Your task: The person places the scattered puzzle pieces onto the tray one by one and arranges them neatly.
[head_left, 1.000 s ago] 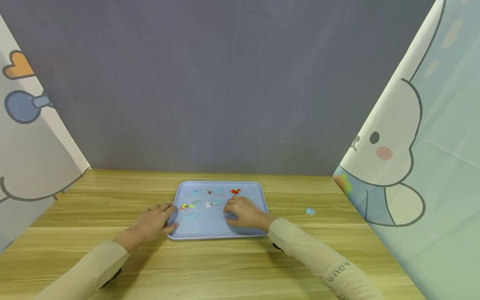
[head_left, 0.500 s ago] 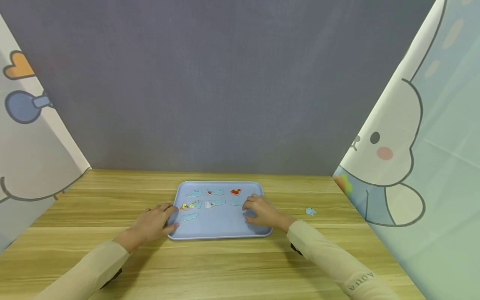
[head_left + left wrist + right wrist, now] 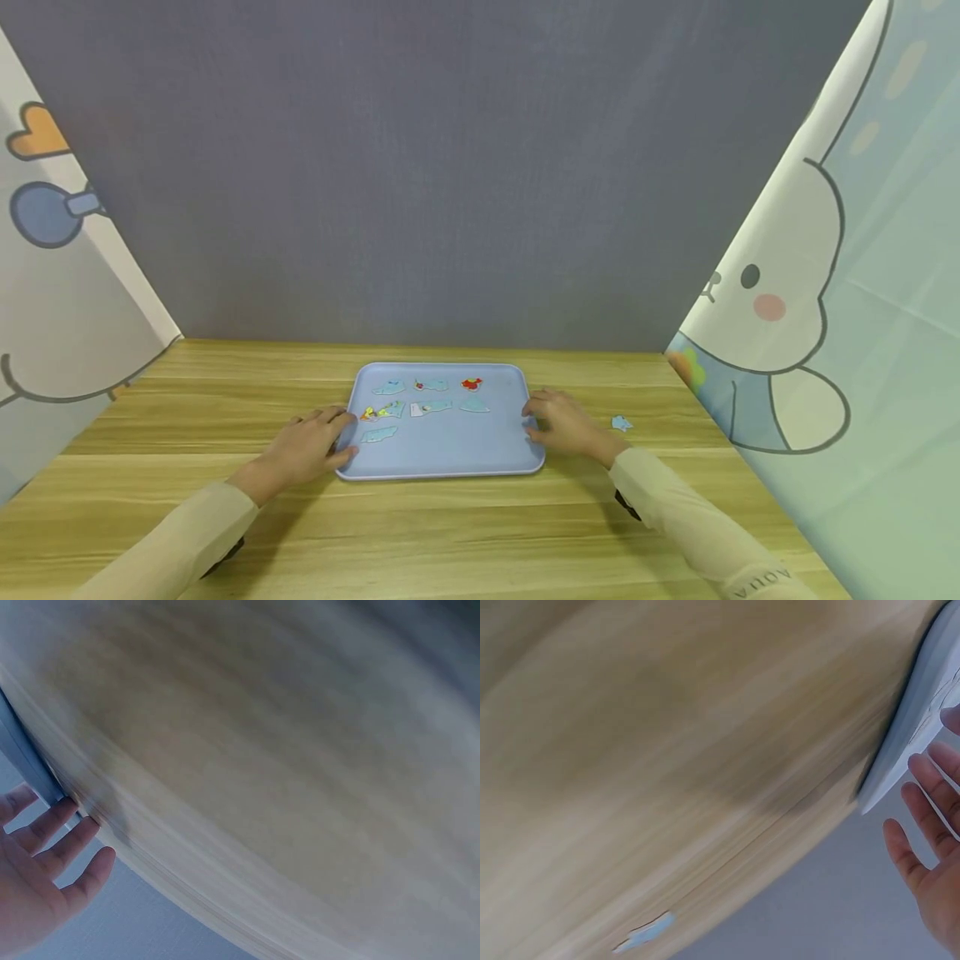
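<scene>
A light blue tray (image 3: 450, 457) lies on the wooden table with several flat, printed pieces like puzzle pieces in its upper and left parts. Among them are a red piece (image 3: 471, 384), a pale blue triangular piece (image 3: 474, 406) and a yellow-patterned piece (image 3: 382, 411). My left hand (image 3: 302, 448) rests at the tray's left rim, fingers loosely spread and holding nothing. At the right rim, my right hand (image 3: 566, 425) hovers with relaxed, parted fingers and nothing between them. One small blue piece (image 3: 621, 422) lies on the table to the right of that hand.
The wooden table (image 3: 450, 533) extends around the tray on every side. A dark grey panel (image 3: 420, 183) rises behind it. Printed cloth walls with cartoon figures stand at left and right, the right one (image 3: 885, 350) bordering the table edge.
My right hand has moved rightward from the tray's middle to its right rim, uncovering the pale blue triangular piece. The left hand and the tray pieces in view stay put.
</scene>
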The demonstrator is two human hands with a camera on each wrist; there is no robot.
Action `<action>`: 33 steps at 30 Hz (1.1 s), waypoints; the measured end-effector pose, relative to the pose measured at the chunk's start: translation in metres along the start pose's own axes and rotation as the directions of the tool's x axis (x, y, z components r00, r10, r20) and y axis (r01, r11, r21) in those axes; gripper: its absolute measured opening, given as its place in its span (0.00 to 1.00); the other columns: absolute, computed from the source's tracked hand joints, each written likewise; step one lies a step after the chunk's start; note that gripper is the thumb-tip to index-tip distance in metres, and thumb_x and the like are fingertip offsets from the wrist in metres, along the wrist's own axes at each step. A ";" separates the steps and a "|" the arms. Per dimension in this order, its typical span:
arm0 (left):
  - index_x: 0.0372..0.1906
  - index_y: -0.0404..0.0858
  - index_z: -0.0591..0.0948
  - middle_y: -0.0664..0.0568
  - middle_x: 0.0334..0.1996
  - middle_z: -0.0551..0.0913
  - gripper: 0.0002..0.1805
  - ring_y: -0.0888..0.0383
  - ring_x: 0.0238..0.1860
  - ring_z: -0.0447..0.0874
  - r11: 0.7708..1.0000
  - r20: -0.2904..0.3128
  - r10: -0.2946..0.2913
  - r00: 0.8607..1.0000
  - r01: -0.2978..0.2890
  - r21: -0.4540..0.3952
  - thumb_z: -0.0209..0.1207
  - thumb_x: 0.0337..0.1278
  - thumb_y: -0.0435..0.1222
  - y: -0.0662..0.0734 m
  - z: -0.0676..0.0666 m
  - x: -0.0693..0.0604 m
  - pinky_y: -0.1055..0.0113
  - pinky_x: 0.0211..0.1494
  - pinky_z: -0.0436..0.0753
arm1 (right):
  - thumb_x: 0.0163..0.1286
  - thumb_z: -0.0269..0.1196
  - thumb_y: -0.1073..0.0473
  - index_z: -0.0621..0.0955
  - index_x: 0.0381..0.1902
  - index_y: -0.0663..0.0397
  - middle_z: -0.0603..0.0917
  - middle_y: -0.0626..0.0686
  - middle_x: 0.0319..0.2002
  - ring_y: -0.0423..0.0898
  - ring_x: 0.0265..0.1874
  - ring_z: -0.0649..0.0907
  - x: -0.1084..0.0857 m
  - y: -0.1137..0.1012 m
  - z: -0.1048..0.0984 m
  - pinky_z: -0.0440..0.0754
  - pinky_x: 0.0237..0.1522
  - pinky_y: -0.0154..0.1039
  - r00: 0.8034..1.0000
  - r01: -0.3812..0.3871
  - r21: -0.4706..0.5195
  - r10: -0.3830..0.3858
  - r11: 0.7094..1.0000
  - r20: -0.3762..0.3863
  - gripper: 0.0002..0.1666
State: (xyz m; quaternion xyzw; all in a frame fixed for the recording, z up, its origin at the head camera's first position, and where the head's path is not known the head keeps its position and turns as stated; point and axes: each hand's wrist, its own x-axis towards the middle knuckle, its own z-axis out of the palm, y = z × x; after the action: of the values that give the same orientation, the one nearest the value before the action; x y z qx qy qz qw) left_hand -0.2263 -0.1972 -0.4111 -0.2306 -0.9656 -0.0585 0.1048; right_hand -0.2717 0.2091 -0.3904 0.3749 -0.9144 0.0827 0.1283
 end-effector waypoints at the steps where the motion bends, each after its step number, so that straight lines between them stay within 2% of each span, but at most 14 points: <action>1: 0.53 0.36 0.75 0.39 0.54 0.74 0.27 0.38 0.53 0.74 1.000 0.000 -0.001 1.000 0.001 0.001 0.59 0.53 0.50 0.000 0.000 0.000 0.38 0.46 0.74 | 0.54 0.67 0.58 0.82 0.36 0.56 0.83 0.49 0.37 0.45 0.39 0.78 -0.002 0.002 -0.001 0.78 0.43 0.42 1.000 -0.003 0.003 0.003 1.000 -0.001 0.12; 10: 0.53 0.35 0.74 0.38 0.54 0.74 0.27 0.37 0.53 0.74 1.000 -0.003 -0.001 1.000 0.001 0.002 0.59 0.53 0.49 0.001 -0.002 -0.001 0.37 0.46 0.74 | 0.53 0.67 0.59 0.81 0.36 0.58 0.83 0.52 0.37 0.47 0.39 0.79 -0.023 0.023 -0.003 0.80 0.43 0.44 0.997 -0.050 0.018 0.051 0.999 -0.062 0.13; 19: 0.52 0.35 0.75 0.39 0.54 0.75 0.27 0.38 0.53 0.74 1.000 0.000 -0.004 1.000 0.004 -0.002 0.59 0.53 0.49 0.000 -0.002 0.000 0.36 0.46 0.73 | 0.53 0.67 0.60 0.80 0.35 0.57 0.82 0.50 0.36 0.47 0.38 0.78 -0.046 0.044 -0.005 0.79 0.41 0.44 0.989 -0.133 0.027 0.134 0.991 -0.057 0.12; 27: 0.51 0.36 0.75 0.40 0.52 0.76 0.26 0.39 0.51 0.76 1.000 -0.027 0.003 1.000 -0.003 -0.012 0.60 0.52 0.49 -0.001 0.004 0.001 0.38 0.44 0.75 | 0.51 0.68 0.63 0.80 0.35 0.57 0.82 0.51 0.35 0.49 0.37 0.79 -0.064 0.064 -0.006 0.80 0.39 0.45 0.987 -0.143 0.012 0.144 0.990 -0.074 0.12; 33: 0.51 0.36 0.75 0.40 0.53 0.75 0.26 0.38 0.51 0.76 1.000 -0.022 -0.001 1.000 0.001 -0.004 0.59 0.52 0.49 -0.002 0.004 0.001 0.37 0.44 0.74 | 0.51 0.68 0.62 0.81 0.35 0.57 0.82 0.50 0.35 0.48 0.35 0.79 -0.077 0.075 -0.009 0.79 0.35 0.41 0.973 -0.216 0.011 0.216 0.976 -0.075 0.12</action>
State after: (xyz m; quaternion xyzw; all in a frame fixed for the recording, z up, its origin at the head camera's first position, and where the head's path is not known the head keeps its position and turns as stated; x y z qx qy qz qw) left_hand -0.2287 -0.1982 -0.4147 -0.2296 -0.9644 -0.0630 0.1151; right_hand -0.2704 0.3154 -0.4082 0.2699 -0.9442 0.1113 0.1525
